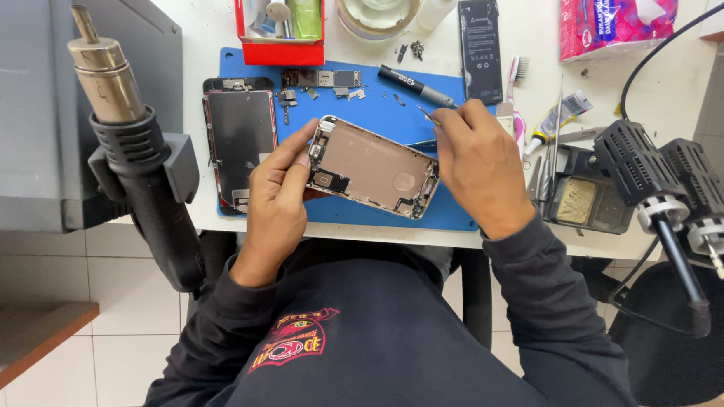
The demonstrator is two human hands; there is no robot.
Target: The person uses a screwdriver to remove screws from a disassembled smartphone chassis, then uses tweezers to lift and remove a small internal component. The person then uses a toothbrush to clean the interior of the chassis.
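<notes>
left hand (278,192) grips the near-left end of the opened phone housing (374,168), tilted over the near edge of the blue mat (368,96). right hand (481,164) pinches tweezers (427,116) closed above the housing's far edge. detached screen (239,143) lies at the mat's left edge.

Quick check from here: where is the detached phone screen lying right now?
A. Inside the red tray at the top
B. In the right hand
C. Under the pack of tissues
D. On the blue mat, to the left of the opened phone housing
D. The dark detached screen lies flat on the blue mat, just left of the opened phone housing that the left hand steadies, while the right hand holds tweezers.
</notes>
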